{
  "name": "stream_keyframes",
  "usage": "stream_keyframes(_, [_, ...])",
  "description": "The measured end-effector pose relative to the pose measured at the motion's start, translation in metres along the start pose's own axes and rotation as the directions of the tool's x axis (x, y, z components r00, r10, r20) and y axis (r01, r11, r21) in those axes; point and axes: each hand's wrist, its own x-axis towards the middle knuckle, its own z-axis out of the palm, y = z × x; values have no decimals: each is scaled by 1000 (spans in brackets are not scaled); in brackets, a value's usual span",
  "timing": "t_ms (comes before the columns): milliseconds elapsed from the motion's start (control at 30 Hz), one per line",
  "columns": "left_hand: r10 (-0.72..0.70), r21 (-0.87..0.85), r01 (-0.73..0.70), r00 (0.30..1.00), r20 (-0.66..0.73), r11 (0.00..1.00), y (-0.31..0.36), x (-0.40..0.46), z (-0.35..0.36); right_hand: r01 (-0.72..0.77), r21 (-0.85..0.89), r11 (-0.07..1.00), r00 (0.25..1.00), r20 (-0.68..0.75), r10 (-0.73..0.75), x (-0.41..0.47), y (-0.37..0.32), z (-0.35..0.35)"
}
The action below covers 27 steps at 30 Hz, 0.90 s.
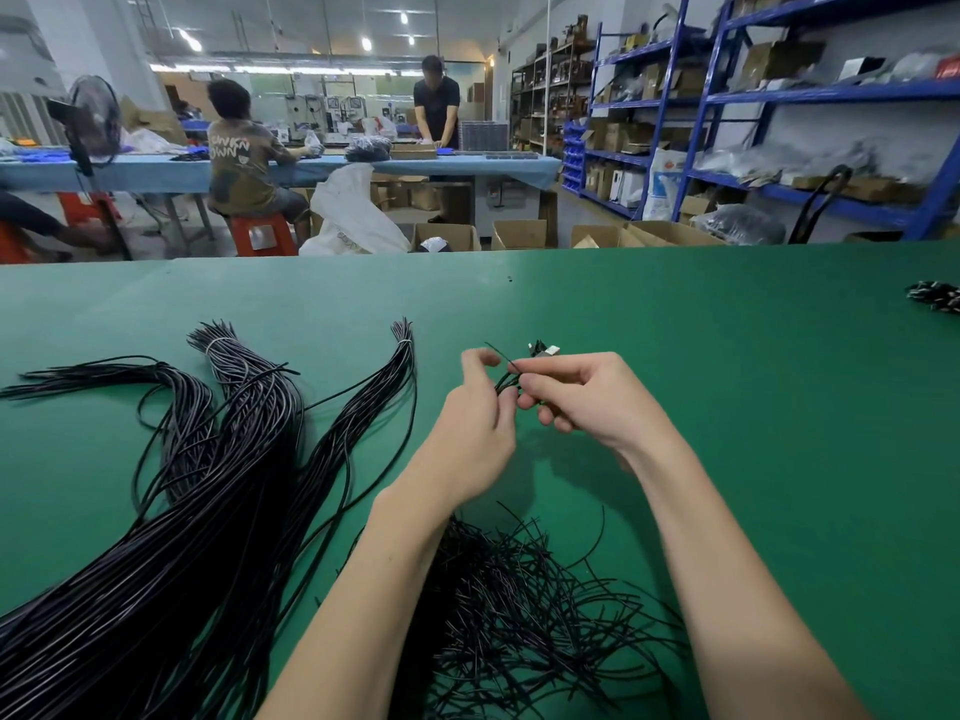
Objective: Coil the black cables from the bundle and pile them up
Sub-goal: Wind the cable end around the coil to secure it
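A green table fills the near view. At its near edge, between the two bare forearms, lies a loose tangle of short black ties. To the left, a thick bundle of long black cables fans across the table, its far ends gathered by white bands. Above the table's middle, the left hand curls upward, thumb and forefinger pinching a thin black tie. Touching it, the right hand has its fingers curled around a small coiled cable whose metal plug ends stick out beyond the knuckles. Beyond the table stand cardboard boxes, blue shelving on the right, and two workers at a blue-covered bench.
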Motion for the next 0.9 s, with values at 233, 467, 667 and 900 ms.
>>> stream_keyframes(233, [-127,-102,126,992,-3,987,1,1,6,-17,4,1000,997,-79,17,0,2,-1])
stream_keyframes(467, [-161,-329,106,976,-144,938,-2,3,3,7,19,1000,999,-35,-6,-1,1,2])
stream_keyframes(667, [-191,-592,66,970,-152,803,-1,4,-5,-116,72,991,993,5,116,-1,7,1])
stream_keyframes(900, [-181,-678,41,974,-137,733,-3,3,-2,-216,242,946,976,76,204,2,7,-2])
